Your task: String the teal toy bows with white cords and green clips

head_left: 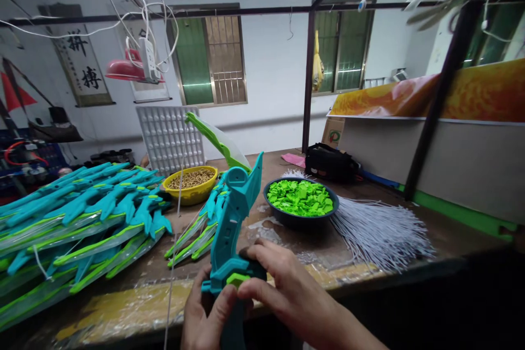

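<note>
A teal toy bow with a bright green upper limb stands upright before me, its lower part hidden by my hands. My left hand is closed around it from the left, thumb on its front. From the other side, my right hand grips the middle of the bow. Its thumb touches a small green plastic piece that sits on the teal body. A white string hangs down at the left of the bow. Beyond my right hand stands a dark bowl of loose green pieces.
Many similar toy bows are piled on the left of the table. A yellow basin holds small brownish parts. White strings fan out at the right, near a black bag. A red lamp hangs above.
</note>
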A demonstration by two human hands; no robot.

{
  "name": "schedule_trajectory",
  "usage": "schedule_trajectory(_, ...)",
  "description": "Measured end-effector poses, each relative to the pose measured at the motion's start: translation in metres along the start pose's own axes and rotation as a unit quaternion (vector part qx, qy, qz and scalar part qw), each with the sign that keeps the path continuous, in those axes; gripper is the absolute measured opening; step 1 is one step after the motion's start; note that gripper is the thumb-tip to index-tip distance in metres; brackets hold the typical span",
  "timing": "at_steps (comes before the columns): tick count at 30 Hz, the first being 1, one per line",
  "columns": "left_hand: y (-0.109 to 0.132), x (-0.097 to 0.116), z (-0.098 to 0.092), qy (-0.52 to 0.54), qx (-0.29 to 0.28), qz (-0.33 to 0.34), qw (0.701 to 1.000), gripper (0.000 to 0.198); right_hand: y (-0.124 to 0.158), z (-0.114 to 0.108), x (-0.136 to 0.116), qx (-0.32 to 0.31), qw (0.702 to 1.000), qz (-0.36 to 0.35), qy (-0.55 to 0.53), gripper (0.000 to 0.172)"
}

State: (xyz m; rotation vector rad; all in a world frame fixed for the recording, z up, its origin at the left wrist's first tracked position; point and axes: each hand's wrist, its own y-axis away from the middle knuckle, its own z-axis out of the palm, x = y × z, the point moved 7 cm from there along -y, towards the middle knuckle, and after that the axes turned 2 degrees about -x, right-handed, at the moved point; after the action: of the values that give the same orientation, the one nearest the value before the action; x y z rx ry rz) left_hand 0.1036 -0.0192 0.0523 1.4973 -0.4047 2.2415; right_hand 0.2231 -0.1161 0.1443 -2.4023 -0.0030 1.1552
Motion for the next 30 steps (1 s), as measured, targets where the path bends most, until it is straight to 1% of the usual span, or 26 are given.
schedule_trajectory(2, -0.006, -0.003, -0.003, 0.055, 0.002, -0.012, 0.998, 0.068, 0.0, 0.005, 0.0, 0.025, 0.999, -0.018, -0.015, 0.024)
schedule_trajectory(4, -0.008, -0.001, -0.004, 0.09, -0.001, -0.001, 0.996, 0.063, 0.003, 0.012, 0.003, 0.045, 0.998, -0.021, -0.035, 0.032)
schedule_trajectory(7, -0.004, -0.001, -0.007, 0.093, 0.006, 0.008, 0.996, 0.065, 0.008, 0.016, 0.017, 0.08, 0.995, 0.031, -0.056, 0.038)
schedule_trajectory(8, -0.001, -0.003, -0.009, 0.087, 0.016, 0.007, 0.996, 0.068, 0.009, 0.018, 0.023, 0.076, 0.993, 0.056, -0.074, 0.04)
schedule_trajectory(9, 0.002, -0.006, -0.012, 0.077, 0.029, 0.006, 0.997, 0.072, 0.007, 0.021, 0.028, 0.055, 0.99, 0.077, -0.108, 0.042)
schedule_trajectory(10, 0.005, -0.009, -0.015, 0.064, 0.046, 0.008, 0.997, 0.076, 0.005, 0.025, 0.031, 0.019, 0.983, 0.096, -0.156, 0.045)
schedule_trajectory(11, 0.007, -0.012, -0.019, 0.051, 0.063, 0.009, 0.997, 0.08, 0.002, 0.031, 0.033, -0.026, 0.971, 0.113, -0.211, 0.046)
schedule_trajectory(13, 0.011, -0.018, -0.026, 0.026, 0.093, 0.009, 0.995, 0.088, -0.004, 0.041, 0.033, -0.104, 0.934, 0.15, -0.306, 0.045)
schedule_trajectory(14, 0.013, -0.02, -0.03, 0.016, 0.103, 0.007, 0.995, 0.091, -0.006, 0.045, 0.033, -0.127, 0.919, 0.17, -0.333, 0.046)
schedule_trajectory(15, 0.014, -0.021, -0.033, 0.009, 0.108, 0.006, 0.994, 0.092, -0.008, 0.048, 0.034, -0.143, 0.909, 0.188, -0.342, 0.048)
schedule_trajectory(17, 0.015, -0.023, -0.038, -0.001, 0.101, 0.002, 0.995, 0.089, -0.01, 0.052, 0.037, -0.155, 0.91, 0.208, -0.324, 0.05)
schedule_trajectory(20, 0.018, -0.024, -0.051, -0.018, 0.106, -0.013, 0.994, 0.085, -0.014, 0.059, 0.04, -0.139, 0.93, 0.188, -0.285, 0.047)
schedule_trajectory(21, 0.019, -0.024, -0.055, -0.024, 0.112, -0.019, 0.993, 0.084, -0.015, 0.062, 0.041, -0.136, 0.932, 0.181, -0.283, 0.046)
schedule_trajectory(23, 0.021, -0.024, -0.063, -0.036, 0.119, -0.026, 0.992, 0.085, -0.015, 0.072, 0.043, -0.15, 0.924, 0.186, -0.299, 0.041)
schedule_trajectory(25, 0.019, -0.023, -0.066, -0.046, 0.112, -0.027, 0.992, 0.084, -0.015, 0.081, 0.047, -0.17, 0.908, 0.201, -0.327, 0.036)
schedule_trajectory(28, 0.012, -0.023, -0.065, -0.065, 0.096, -0.035, 0.993, 0.082, -0.021, 0.086, 0.054, -0.17, 0.889, 0.208, -0.372, 0.032)
schedule_trajectory(30, 0.004, -0.024, -0.063, -0.073, 0.089, -0.055, 0.992, 0.08, -0.025, 0.087, 0.064, -0.16, 0.884, 0.211, -0.386, 0.028)
